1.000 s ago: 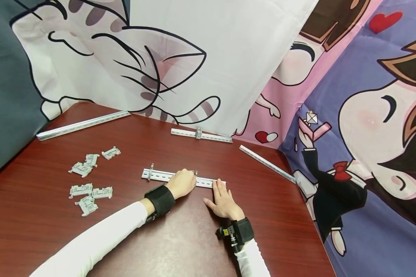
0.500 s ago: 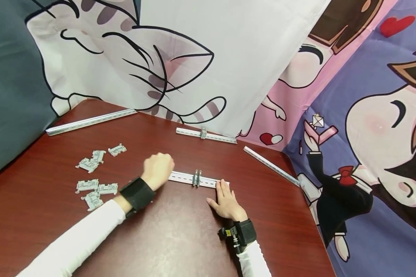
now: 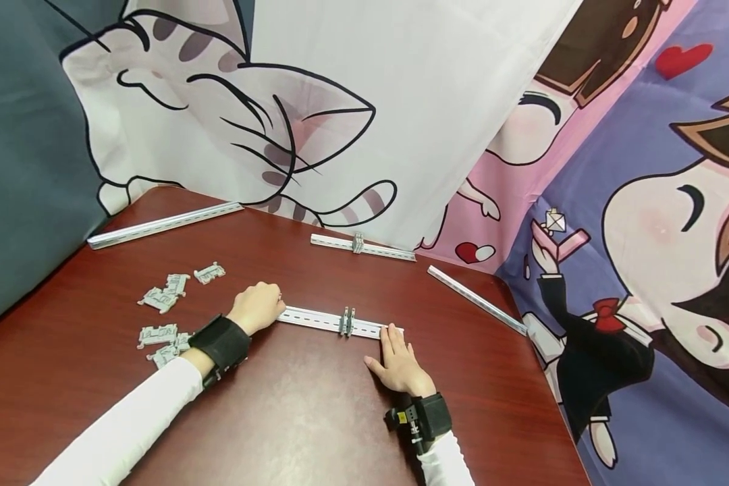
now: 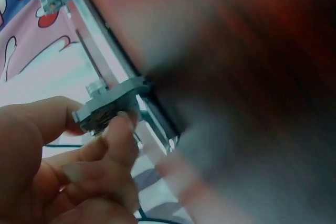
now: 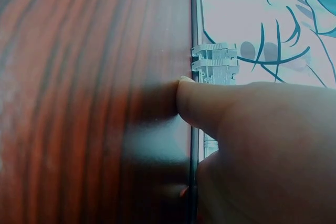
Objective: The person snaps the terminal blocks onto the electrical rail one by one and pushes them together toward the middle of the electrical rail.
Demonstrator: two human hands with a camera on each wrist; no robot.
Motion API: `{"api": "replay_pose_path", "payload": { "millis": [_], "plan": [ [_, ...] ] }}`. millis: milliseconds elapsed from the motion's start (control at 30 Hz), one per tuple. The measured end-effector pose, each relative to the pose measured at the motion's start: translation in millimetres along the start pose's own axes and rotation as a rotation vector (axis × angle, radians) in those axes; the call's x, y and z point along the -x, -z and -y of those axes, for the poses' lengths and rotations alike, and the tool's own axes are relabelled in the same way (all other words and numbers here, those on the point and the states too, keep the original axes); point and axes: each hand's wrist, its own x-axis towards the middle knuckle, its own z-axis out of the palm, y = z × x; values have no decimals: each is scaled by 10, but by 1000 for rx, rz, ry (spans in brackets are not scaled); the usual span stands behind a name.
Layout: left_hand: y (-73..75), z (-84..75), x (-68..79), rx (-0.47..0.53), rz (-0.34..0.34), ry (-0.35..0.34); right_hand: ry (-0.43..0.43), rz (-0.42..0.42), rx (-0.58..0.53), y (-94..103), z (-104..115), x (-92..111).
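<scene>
In the head view a slotted metal DIN rail (image 3: 314, 320) lies across the middle of the table. My left hand (image 3: 257, 308) is at its left end. The left wrist view shows that hand's thumb and fingers pinching a grey terminal block (image 4: 113, 102), which sits across the rail close to its end. Two upright terminal blocks (image 3: 347, 322) stand side by side on the rail, right of its middle. At the right end, my right hand (image 3: 401, 361) rests its straight fingers on the rail, thumb spread toward the left.
Several loose terminal blocks (image 3: 158, 335) lie flat on the table (image 3: 316, 418) at left. Behind are a long rail (image 3: 165, 225), a short rail (image 3: 389, 252) carrying a small block stack (image 3: 358, 243), and another rail (image 3: 476, 300) at right. A printed curtain (image 3: 437, 101) hangs behind.
My left hand has gone from beside the block at mid-rail to the block at the left end, leaving two blocks together. My right hand stays on the right end.
</scene>
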Motion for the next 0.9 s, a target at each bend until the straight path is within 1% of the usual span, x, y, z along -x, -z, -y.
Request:
{"api": "replay_pose_path", "payload": {
  "millis": [167,367,500,600,700,900],
  "plan": [
    [-141,-143,-22,19,-35,-31,-11,-9,9,-12,-9,18],
    [-254,-293,-77,-8,-88,-74,-1,-16,-11,-2,12,14],
    [-311,-339,-91,22,-91,-71,-3,-18,-23,-62,-25,6],
    [-365,-384,-105,52,-87,-81,-10,-21,-22,-96,-52,5],
    [-416,-464,-125,59,-104,-111,-18,-15,-14,-81,-46,0],
    [-507,-641,-166,64,-78,-166,-6,-16,-11,-51,-34,-19]
  ]
}}
